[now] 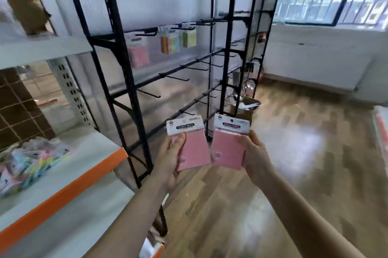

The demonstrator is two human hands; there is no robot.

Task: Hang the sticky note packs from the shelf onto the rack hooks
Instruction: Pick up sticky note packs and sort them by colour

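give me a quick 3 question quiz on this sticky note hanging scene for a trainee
1. True or false: each hand holds one pink sticky note pack with a white header card.
2. How many packs already hang on the black metal rack's top row of hooks? A) none B) three C) six
3. Fill in: the heap of pastel sticky note packs lies on the white shelf with the ____ front edge.

Key
1. True: the left hand grips one pink pack and the right hand grips the other pink pack.
2. B: a hanging pink pack, a multicolour pack and a yellow pack.
3. orange
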